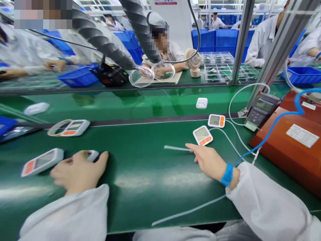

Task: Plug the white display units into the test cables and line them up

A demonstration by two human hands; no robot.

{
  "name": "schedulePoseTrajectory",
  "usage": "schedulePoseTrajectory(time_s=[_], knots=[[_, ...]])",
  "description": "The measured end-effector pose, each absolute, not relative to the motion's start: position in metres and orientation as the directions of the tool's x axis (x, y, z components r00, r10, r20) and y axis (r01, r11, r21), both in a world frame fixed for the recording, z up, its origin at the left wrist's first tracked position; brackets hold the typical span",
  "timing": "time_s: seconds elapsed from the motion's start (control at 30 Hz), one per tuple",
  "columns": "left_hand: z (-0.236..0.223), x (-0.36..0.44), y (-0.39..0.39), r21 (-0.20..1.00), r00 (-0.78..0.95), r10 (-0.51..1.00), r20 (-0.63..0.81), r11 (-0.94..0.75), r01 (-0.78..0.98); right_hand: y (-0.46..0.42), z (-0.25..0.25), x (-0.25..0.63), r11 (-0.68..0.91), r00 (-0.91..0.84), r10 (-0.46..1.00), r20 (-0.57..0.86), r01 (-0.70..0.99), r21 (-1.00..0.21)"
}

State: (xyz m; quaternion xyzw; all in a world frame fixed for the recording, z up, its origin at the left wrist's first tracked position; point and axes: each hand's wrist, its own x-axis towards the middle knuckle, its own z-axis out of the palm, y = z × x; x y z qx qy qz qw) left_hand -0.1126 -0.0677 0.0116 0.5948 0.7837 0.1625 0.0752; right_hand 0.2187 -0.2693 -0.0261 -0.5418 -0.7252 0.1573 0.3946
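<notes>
In the head view, the tube (177,147) lies to the right of the left hand (79,169), well apart from it. Its long axis runs about left to right, and its free end points to the left. The right hand (208,157) is the nearer one: its thumb and forefinger are closed narrowly on the tube, above the tabletop (140,197). The left hand is spread quite wide over a small meter (93,155), which is mostly hidden; I cannot tell if it grips it. A larger meter (43,162) lies just to the left of this hand.
</notes>
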Motion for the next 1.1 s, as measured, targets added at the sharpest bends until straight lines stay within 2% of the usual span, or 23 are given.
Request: schedulePoseTrajectory(time_s=[0.13, 0.17, 0.23, 0.3, 0.37, 0.4, 0.43, 0.47, 0.53, 0.6, 0.67, 0.83, 0.93, 1.1], knots=[[0.011, -0.104, -0.046, 0.448, -0.439, 0.896, 0.067, 0.367, 0.816, -0.271, -0.019, 0.220, 0.470, -0.039, 0.786, 0.617, 0.685, -0.556], [0.010, -0.098, -0.041, 0.531, -0.469, 0.880, 0.075, 0.363, 0.766, -0.271, -0.016, 0.220, 0.478, -0.002, 0.751, 0.660, 0.691, -0.542], [0.004, -0.078, -0.036, 0.736, -0.467, 0.878, 0.107, 0.246, 0.631, -0.272, -0.009, 0.222, 0.472, 0.084, 0.699, 0.710, 0.692, -0.546], [-0.007, -0.048, -0.045, 0.886, -0.352, 0.925, 0.142, 0.040, 0.462, -0.273, -0.002, 0.224, 0.441, 0.179, 0.668, 0.723, 0.686, -0.578], [-0.019, -0.010, -0.070, 0.935, -0.179, 0.971, 0.161, -0.092, 0.343, -0.274, 0.003, 0.227, 0.410, 0.265, 0.642, 0.719, 0.674, -0.615], [-0.024, 0.010, -0.087, 0.968, -0.032, 0.976, 0.216, -0.210, 0.141, -0.274, 0.005, 0.228, 0.402, 0.293, 0.632, 0.717, 0.667, -0.627], [-0.027, 0.030, -0.107, 0.965, 0.117, 0.958, 0.261, -0.257, -0.049, -0.274, 0.006, 0.230, 0.398, 0.309, 0.631, 0.712, 0.659, -0.638], [-0.030, 0.049, -0.127, 0.956, 0.255, 0.927, 0.274, -0.234, -0.177, -0.274, 0.006, 0.231, 0.399, 0.315, 0.633, 0.707, 0.649, -0.647], [-0.030, 0.080, -0.163, 0.942, 0.445, 0.857, 0.261, -0.124, -0.313, -0.274, 0.006, 0.234, 0.403, 0.313, 0.647, 0.695, 0.633, -0.661], [-0.028, 0.099, -0.186, 0.923, 0.524, 0.809, 0.267, -0.057, -0.382, -0.274, 0.004, 0.236, 0.400, 0.303, 0.667, 0.680, 0.625, -0.671], [-0.025, 0.105, -0.195, 0.906, 0.574, 0.784, 0.236, 0.036, -0.422, -0.275, 0.003, 0.236, 0.398, 0.294, 0.686, 0.666, 0.614, -0.681], [-0.018, 0.102, -0.187, 0.843, 0.604, 0.797, 0.030, 0.305, -0.444, -0.279, 0.007, 0.233, 0.418, 0.354, 0.644, 0.678, 0.580, -0.700], [-0.016, 0.101, -0.188, 0.828, 0.621, 0.784, 0.002, 0.347, -0.440, -0.281, 0.012, 0.234, 0.430, 0.342, 0.611, 0.714, 0.615, -0.662], [-0.017, 0.101, -0.194, 0.833, 0.619, 0.785, 0.017, 0.331, -0.444, -0.280, 0.013, 0.238, 0.421, 0.245, 0.653, 0.716, 0.668, -0.613]])
